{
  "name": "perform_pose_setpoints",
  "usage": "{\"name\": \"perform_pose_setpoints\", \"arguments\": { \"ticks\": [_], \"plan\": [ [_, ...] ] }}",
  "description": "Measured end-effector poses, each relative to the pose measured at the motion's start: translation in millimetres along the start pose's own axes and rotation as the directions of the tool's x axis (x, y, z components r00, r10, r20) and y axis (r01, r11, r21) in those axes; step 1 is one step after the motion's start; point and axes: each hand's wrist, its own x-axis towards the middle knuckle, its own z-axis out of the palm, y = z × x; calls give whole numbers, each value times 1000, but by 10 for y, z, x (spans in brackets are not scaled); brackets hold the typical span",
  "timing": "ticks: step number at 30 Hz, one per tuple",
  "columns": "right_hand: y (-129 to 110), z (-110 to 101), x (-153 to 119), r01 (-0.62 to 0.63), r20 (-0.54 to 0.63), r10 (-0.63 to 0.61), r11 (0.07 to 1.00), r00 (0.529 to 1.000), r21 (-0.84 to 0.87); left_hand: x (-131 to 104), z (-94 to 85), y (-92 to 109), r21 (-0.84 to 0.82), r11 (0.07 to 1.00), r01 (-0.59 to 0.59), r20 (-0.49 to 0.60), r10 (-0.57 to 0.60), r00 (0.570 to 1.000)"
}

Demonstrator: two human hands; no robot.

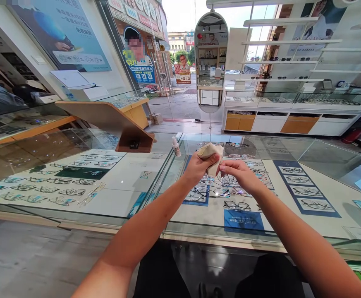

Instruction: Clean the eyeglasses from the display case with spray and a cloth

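Bright optical shop, with an oval mirror (211, 62) and white display shelves (284, 42) beyond a glass-topped showcase (292, 231) full of spectacle frames. Over its near middle, the left hand (199, 167) is closed on a folded beige cloth (213, 152), thumb pressed across the front and the cloth bunching up above the fingers. Opposite it, the right hand (236, 171) has its thumb and forefinger brought together in a pinch right beside the cloth's lower edge — whether something thin sits between those fingertips, I cannot tell. Just left of the cloth, a small white spray bottle (175, 147) stands on the glass; its label carries reddish print too small to read. Under the hands are rows of eyeglasses, including a dark pair (236, 205) just above a blue card (244, 220) with white Chinese characters that appear upside down. To the right, a navy display strip (307, 188) bears four pairs in a column. Writing elsewhere is clearer: a blue-and-yellow standee (139, 70) by the glass front shows Latin letters that look like STELLEST, followed by Chinese — and the pale-blue wall poster (64, 37) has several lines of white Chinese text.
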Motion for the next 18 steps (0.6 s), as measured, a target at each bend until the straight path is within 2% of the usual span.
{"name": "perform_pose_setpoints", "arguments": {
  "ticks": [4, 8, 11, 14, 18],
  "plan": [
    [-18, -9, -9, 3, 0, -3, 1000, 1000, -25, 43, -96, -34, 60, 998, 0, -20, 2, 1000],
    [-24, -41, -27, -5, -10, 4, 999, 1000, -38, 79, -256, 60, 212, 976, 47, 89, -67, 994],
    [25, -80, -24, -22, -10, 22, 1000, 1000, 2, 97, -342, 131, 226, 972, 59, 188, -103, 977],
    [85, -111, -7, -28, -18, 29, 997, 999, 71, 97, -331, 160, 181, 981, 73, 237, -116, 965],
    [108, -113, 13, -32, -7, 33, 995, 999, 95, 64, -187, 147, 100, 993, 59, 247, -82, 966]
  ]
}}
